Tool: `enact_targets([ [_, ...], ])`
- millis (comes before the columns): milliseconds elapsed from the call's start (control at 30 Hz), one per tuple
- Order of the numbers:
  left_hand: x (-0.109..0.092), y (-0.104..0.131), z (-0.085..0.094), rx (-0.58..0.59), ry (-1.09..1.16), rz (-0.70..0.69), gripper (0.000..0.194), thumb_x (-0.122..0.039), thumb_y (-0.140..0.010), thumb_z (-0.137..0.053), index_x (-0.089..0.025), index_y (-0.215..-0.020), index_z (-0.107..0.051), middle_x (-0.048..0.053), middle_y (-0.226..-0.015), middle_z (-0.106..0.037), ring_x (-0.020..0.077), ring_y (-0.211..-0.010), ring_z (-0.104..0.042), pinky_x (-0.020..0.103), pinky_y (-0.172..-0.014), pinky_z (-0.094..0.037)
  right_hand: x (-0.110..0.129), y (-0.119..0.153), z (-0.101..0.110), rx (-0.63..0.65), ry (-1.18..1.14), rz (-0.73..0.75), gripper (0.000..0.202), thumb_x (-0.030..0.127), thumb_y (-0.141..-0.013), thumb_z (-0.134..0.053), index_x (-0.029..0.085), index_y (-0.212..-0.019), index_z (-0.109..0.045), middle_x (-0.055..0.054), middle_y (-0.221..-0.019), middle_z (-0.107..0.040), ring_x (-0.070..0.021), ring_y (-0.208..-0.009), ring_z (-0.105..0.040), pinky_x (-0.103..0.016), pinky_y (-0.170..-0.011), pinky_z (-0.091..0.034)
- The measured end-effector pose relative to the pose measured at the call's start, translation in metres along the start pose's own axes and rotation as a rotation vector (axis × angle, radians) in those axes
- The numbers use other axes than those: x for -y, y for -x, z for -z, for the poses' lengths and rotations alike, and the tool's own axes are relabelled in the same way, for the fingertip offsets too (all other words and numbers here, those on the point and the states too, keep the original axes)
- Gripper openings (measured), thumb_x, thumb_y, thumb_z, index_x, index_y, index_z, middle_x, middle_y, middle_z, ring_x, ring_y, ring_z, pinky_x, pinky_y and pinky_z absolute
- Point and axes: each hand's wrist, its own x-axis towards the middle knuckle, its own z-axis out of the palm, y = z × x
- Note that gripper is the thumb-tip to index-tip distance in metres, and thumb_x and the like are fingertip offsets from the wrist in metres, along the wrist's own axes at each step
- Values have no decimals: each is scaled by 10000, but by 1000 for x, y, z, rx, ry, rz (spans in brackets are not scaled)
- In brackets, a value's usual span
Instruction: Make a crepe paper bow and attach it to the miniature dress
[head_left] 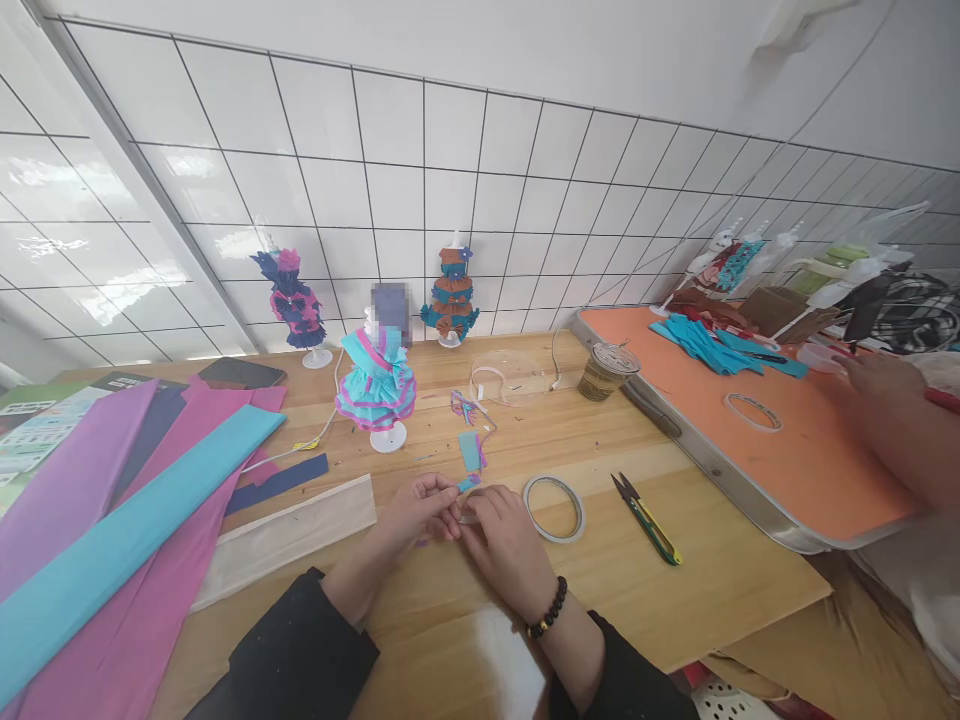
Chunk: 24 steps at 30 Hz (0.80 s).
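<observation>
the work surface is formed by a wooden table (637, 610). dark sleeves (300, 650) are worn on both arms, and a beaded bracelet (549, 607) is worn on the right wrist. the left hand (421, 508) and the right hand (504, 540) are brought together over the table. a small blue-and-purple piece (469, 484) is located at the fingertips, between the hands; it is pinched by the closed fingers of the left hand. the fingers of the right hand are bent beside it; whether a grip is applied by them cannot be told.

just beside the right hand, a roll of tape (561, 537) is laid flat; farther right, thread snips (649, 525) are placed. to the left, an off-white strip (292, 540) and a folded turquoise sheet (142, 510) are laid out. beyond the hands, a light-blue scrap (470, 452) is positioned. farther back, a ruffled turquoise dress (376, 385) is mounted on a stand. at the right, a co-worker's hand (892, 400), blurred, is held above an orange table (675, 400). the rear is bounded by a tiled wall (510, 200).
</observation>
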Motion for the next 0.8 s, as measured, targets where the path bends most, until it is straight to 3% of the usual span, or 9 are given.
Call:
enact_targets([
  [100, -1, 1, 0, 31, 77, 18, 250, -328, -684, -654, -124, -690, -509, 18, -557, -611, 79, -399, -552, 152, -374, -414, 1, 4, -1, -47, 12, -45, 91, 240, -808, -512, 177, -852, -560, -66, -793, -608, -208, -773, -545, -310, -674, -383],
  [233, 0, 2, 2, 100, 140, 29, 206, -297, -720, -627, -122, -693, -521, 23, -571, -612, 68, -399, -542, 135, -361, -385, 9, 10, 1, 39, -178, -144, 191, 196, -833, -460, 192, -1003, -548, -36, -719, -652, -163, -634, -592, -250, -582, -409],
  [367, 2, 3, 2, 154, 174, 34, 178, -268, -736, -613, -117, -689, -531, 21, -574, -599, 68, -416, -542, 141, -379, -393, 19, 10, 6, 35, -424, -165, 302, 118, -814, -442, 223, -1086, -522, -17, -821, -657, -145, -732, -604, -239, -676, -441],
  [533, 1, 2, 2, 130, 220, 31, 160, -258, -745, -604, -122, -708, -527, 9, -583, -589, 63, -421, -535, 135, -375, -390, 20, 10, 2, 40, -728, -253, 360, 110, -799, -435, 180, -1151, -463, -35, -843, -639, -139, -777, -604, -249, -727, -470],
  [800, -2, 4, 2, 141, 249, 15, 157, -259, -753, -595, -129, -720, -513, 14, -622, -591, 69, -454, -545, 149, -405, -412, 20, 11, -1, 15, -883, -321, 437, 121, -777, -456, 166, -1206, -381, -31, -813, -644, -145, -770, -613, -282, -729, -479],
])
